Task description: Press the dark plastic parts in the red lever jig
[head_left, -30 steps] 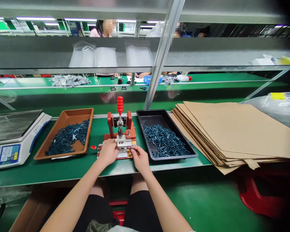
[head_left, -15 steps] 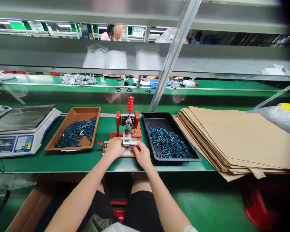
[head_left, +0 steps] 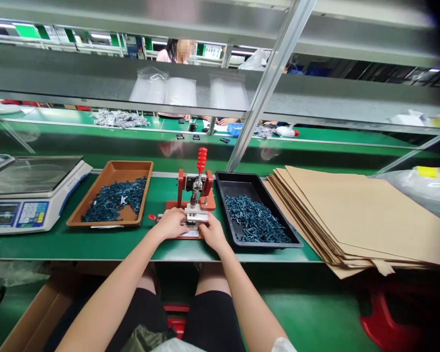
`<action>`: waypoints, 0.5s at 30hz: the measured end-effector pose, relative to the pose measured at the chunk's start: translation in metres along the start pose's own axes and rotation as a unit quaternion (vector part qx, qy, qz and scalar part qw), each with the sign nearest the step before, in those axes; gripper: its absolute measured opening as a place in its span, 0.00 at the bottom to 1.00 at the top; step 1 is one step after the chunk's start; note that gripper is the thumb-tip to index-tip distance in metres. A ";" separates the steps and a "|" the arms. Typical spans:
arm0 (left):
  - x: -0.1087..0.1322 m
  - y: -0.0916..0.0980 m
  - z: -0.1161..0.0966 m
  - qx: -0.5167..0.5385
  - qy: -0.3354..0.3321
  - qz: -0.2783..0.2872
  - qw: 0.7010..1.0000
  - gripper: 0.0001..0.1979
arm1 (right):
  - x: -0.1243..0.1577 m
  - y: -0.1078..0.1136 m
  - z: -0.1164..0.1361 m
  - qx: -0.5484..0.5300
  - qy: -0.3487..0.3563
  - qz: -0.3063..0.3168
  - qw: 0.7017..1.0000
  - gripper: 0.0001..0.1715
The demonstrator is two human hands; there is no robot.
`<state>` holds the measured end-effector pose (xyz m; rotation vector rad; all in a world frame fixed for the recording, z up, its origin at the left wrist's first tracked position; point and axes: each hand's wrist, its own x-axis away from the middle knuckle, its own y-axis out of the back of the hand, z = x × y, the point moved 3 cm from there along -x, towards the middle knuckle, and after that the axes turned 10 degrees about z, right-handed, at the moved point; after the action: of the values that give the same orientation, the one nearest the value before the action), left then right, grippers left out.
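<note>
- Bench [head_left: 132, 248]: front edge runs under both forearms. Bare strip in front of the jig, so hands can back out toward the body.
- Left hand [head_left: 171, 224]: fingers bent in at the left side of the block [head_left: 197, 216]. Right hand [head_left: 213, 233]: thumb and fingers curled at its right end. Can't tell if either grips a small part; fingers hide it.
- Risk: part seated crooked, since the hands cover the spot and sight is poor.
- Jig [head_left: 194, 197]: stands on the bench between the trays, hands on its near side. Handle [head_left: 201, 160] up, slight tilt. Pinch risk if it gets worked with fingertips under the plunger.
- Black tray [head_left: 238, 187]: close right of the jig, narrow gap. Wide right-hand swing could clip its rim and spill blue parts [head_left: 254, 220].
- Brown tray [head_left: 110, 224]: left, more open bench between it and the jig. Scale [head_left: 36, 208] close beyond it, little room further left.
- Paper [head_left: 366, 210]: near corner overhangs the bench edge; an elbow could snag it.
- Post [head_left: 258, 102] and shelf [head_left: 106, 85]: behind the jig, limit forward reach.
</note>
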<state>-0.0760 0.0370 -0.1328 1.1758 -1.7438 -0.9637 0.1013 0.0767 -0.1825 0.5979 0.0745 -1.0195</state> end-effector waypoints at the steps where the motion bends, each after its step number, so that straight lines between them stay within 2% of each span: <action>1: 0.000 0.000 0.000 0.005 0.002 0.001 1.000 0.15 | -0.001 -0.001 -0.001 -0.006 0.001 0.005 1.000 0.13; 12: 0.001 -0.003 -0.002 0.006 0.016 -0.019 1.000 0.14 | -0.003 -0.013 -0.001 0.037 0.000 0.025 0.999 0.14; 15: 0.002 -0.002 -0.003 0.004 0.020 -0.024 1.000 0.14 | -0.002 -0.013 0.001 0.035 0.010 0.010 0.999 0.12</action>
<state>-0.0736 0.0341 -0.1333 1.2383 -1.6968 -0.9557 0.0892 0.0730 -0.1861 0.6725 0.0504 -0.9989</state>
